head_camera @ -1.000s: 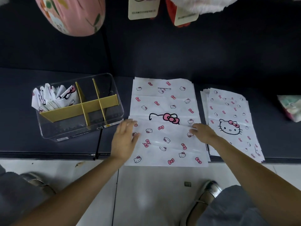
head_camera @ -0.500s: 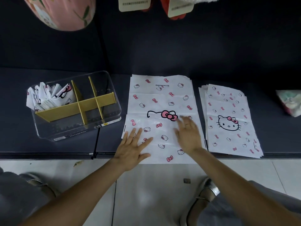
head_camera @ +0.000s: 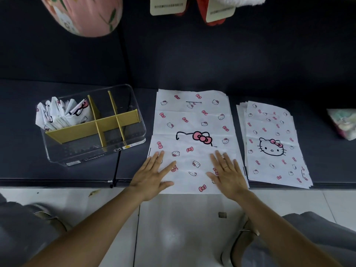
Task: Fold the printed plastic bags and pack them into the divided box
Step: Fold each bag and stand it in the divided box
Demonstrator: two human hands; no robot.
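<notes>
- The printed bag (head_camera: 192, 122) being worked on lies flat in the middle of the frame on the dark tabletop (head_camera: 77, 176), its near part folded up over itself so the fold edge cuts across the large cat face and only the ears and pink bow show above it.
- The left hand (head_camera: 152, 178) rests palm down on the lower left of the folded flap, fingers (head_camera: 159, 158) straight and spread apart, gripping nothing.
- The right hand (head_camera: 228, 174) lies palm down on the lower right of the same flap, fingers straight and slightly fanned; a thin ring shows on one finger.
- The near edge of the bag hangs a little past the front edge of the tabletop, over the pale tiled floor (head_camera: 183, 228).
- A stack of unfolded bags (head_camera: 273, 143) lies just to the right of the spread bag, apart from it, with a full cat face on the top sheet.
- The clear divided box (head_camera: 123, 153) stands at centre left of the frame, well apart from the hands, with yellow dividers (head_camera: 96, 128) crossing inside.
- Folded bags (head_camera: 63, 114) stand bunched in the box's upper left compartment; the other compartments show only the dividers and the clear floor.
- A pink rounded object (head_camera: 86, 14) and hanging card tags (head_camera: 166, 6) sit along the top edge of the frame.
</notes>
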